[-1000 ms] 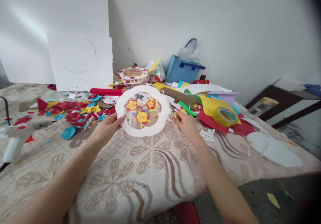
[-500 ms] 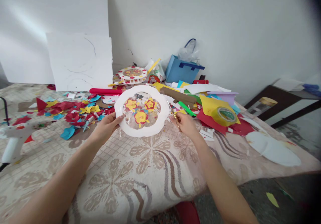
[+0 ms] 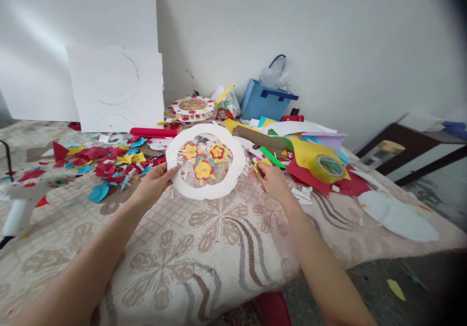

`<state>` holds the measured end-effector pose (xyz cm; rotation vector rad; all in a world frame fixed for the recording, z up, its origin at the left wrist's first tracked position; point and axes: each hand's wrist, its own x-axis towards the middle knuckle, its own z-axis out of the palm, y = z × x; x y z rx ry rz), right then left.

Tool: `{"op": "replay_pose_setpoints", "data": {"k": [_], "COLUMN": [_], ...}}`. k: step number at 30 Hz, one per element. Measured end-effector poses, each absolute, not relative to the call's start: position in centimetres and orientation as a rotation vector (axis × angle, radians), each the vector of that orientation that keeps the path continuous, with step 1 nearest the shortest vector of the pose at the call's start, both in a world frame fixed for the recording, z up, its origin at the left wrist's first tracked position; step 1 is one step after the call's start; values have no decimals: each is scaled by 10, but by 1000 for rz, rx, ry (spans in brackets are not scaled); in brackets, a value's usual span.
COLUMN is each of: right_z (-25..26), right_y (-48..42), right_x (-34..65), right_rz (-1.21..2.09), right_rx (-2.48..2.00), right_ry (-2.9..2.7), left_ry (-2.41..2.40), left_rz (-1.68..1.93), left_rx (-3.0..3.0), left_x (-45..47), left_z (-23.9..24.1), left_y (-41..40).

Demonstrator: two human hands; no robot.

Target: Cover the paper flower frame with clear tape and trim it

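while the left hand (image 3: pixel 160 179) pinches the left edge of a white ring (image 3: pixel 200 191) above the tablecloth (image 3: pixel 215 248), the right hand (image 3: pixel 272 182), apart from it, grips gold scissors (image 3: pixel 258 174) near the ring's right edge, a blue bag (image 3: pixel 253 103) standing far back

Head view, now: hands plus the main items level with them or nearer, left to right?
Glue gun → left hand → white ring → right hand, holding scissors → tape roll → white oval piece.
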<state>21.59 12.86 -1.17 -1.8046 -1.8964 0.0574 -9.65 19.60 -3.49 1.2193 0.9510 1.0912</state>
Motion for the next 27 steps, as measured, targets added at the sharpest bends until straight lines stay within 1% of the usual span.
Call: {"op": "replay_pose_setpoints", "data": {"k": [27], "right_z": [-16], "right_y": [133], "right_x": [214], "right_rz": [-224], "right_rx": [-2043], "right_ry": [-1956], "left_ry": [902], "left_rz": [1041], "left_rx": [1237], "left_x": [-99], "left_z": [-34], "left_y": [195]}}
